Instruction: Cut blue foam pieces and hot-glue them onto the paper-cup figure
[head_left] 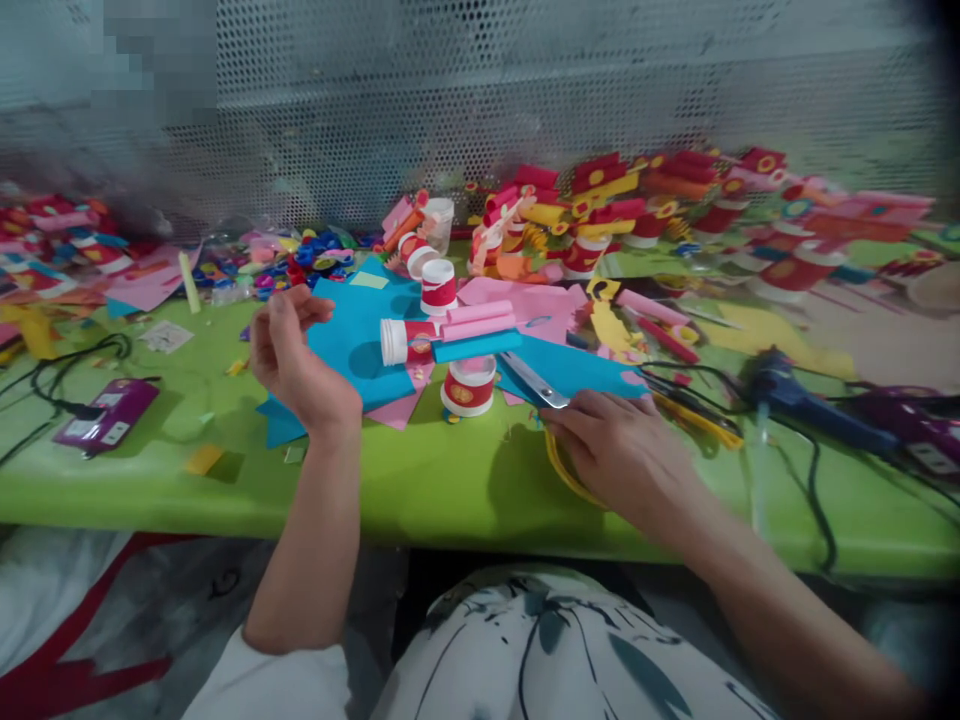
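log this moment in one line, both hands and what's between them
left hand: raised, fingers curled, near blue sheet | right hand: holding scissors | between hands: red-and-white cups, pink rolls, blue roll

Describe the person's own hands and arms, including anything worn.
Both the left hand and right hand are bare, without gloves; no watch or bracelet shows. A plain white sleeve ends near the left elbow. The right forearm is uncovered as far as the picture shows; no sleeve is visible there.

There's passing room between the forearms [309,545], but cups [469,388] (one sideways) block it farther back.
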